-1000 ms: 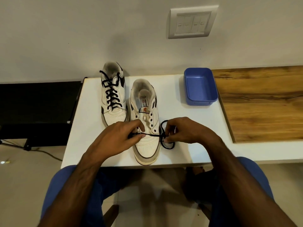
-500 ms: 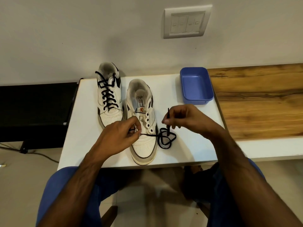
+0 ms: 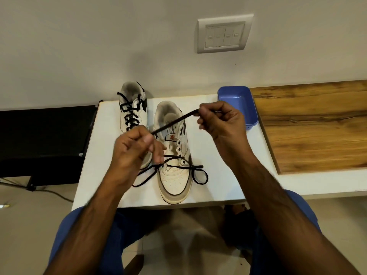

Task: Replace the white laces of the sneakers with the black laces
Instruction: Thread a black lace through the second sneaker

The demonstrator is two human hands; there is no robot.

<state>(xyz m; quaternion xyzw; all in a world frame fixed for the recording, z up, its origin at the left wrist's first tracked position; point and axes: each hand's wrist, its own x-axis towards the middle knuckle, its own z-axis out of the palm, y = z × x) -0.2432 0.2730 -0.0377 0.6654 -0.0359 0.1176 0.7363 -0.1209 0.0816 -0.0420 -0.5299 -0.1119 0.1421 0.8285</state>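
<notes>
Left hand (image 3: 135, 153): fingers pinched shut on the thin black shoelace (image 3: 174, 121).
Right hand (image 3: 220, 124): fingertips closed on the lace's far end, at 2 o'clock from the left hand.
Lace: taut between hands; the rest crosses the lowest eyelets of the worn white leather sneaker (image 3: 174, 167), looping at 3 and 8 o'clock.
Second white sneaker (image 3: 134, 108): black-laced, at 10 o'clock.
Blue plastic tray (image 3: 240, 104): at 2 o'clock.

Both forearms reach forward, the left hand (image 3: 137, 147) and the right hand (image 3: 220, 124) raised above the near sneaker (image 3: 175, 155), each pinching the black lace (image 3: 174, 121).
</notes>
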